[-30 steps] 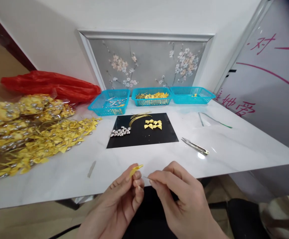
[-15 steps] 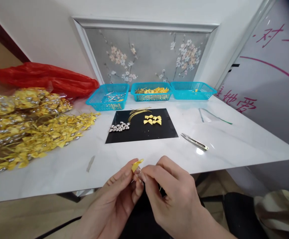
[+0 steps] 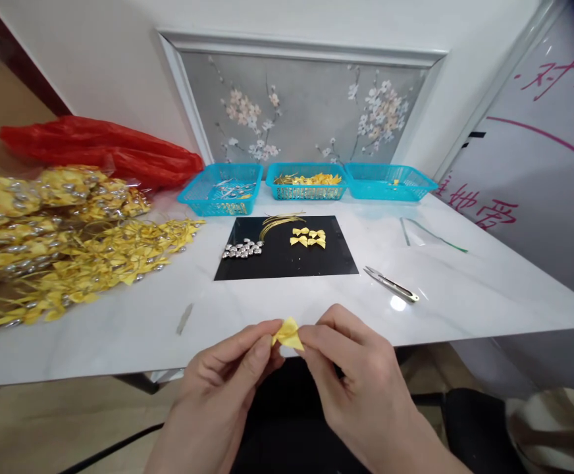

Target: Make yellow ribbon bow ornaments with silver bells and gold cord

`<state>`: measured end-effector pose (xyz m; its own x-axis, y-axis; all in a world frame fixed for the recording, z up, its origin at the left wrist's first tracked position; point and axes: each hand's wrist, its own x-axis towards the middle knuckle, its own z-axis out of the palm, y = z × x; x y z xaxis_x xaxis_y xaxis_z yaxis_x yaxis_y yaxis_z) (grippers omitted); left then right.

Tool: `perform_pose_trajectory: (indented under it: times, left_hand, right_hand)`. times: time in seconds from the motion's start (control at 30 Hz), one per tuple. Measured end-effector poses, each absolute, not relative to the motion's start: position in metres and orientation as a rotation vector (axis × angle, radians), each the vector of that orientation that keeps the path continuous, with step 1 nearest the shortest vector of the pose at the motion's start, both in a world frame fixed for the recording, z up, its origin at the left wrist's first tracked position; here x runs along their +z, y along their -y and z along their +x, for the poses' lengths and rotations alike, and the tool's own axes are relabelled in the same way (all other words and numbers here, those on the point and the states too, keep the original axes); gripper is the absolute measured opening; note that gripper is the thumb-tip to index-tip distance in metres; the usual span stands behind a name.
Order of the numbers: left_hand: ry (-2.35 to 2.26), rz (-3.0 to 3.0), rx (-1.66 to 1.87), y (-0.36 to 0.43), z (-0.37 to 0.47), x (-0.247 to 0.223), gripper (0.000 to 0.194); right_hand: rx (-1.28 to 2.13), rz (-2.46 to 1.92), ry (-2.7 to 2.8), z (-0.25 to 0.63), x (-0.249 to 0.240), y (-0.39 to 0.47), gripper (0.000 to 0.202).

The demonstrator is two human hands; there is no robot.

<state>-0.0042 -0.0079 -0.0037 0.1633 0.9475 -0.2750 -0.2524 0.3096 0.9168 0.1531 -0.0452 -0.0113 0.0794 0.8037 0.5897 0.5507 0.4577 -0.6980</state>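
Observation:
Between my two hands, just off the table's front edge, is a yellow ribbon bow (image 3: 288, 334). My left hand (image 3: 232, 372) pinches its left end between thumb and fingers. The thumb and forefinger of my right hand (image 3: 359, 368) grip its right end. Whatever lies behind the bow is hidden by the fingers. Beyond my hands a black mat (image 3: 287, 263) bears a pile of silver beads (image 3: 242, 249), several thin gold wires (image 3: 278, 224) and a small group of yellow bows (image 3: 308, 238).
Thread snips (image 3: 391, 284) lie right of the mat. Blue baskets (image 3: 220, 209) stand along the wall, the middle basket (image 3: 309, 193) holding yellow pieces. Finished-looking yellow bows with beads (image 3: 114, 270) are heaped at left, before a red bag (image 3: 104, 150). A green-edged clear strip (image 3: 432, 235) lies at right.
The bow has turned so its face now shows. My right hand has moved from below it to pinch its right end. The view has shifted slightly.

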Motion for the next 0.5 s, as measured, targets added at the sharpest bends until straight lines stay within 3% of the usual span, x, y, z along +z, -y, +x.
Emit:
perform_pose_trajectory:
  times: [0.5]
  left_hand:
    - [-0.973, 0.751, 0.951, 0.0109, -0.0078, -0.0029, 0.028]
  right_hand:
    - [0.529, -1.117, 1.523, 0.1567, -0.019, 0.0427, 0.028]
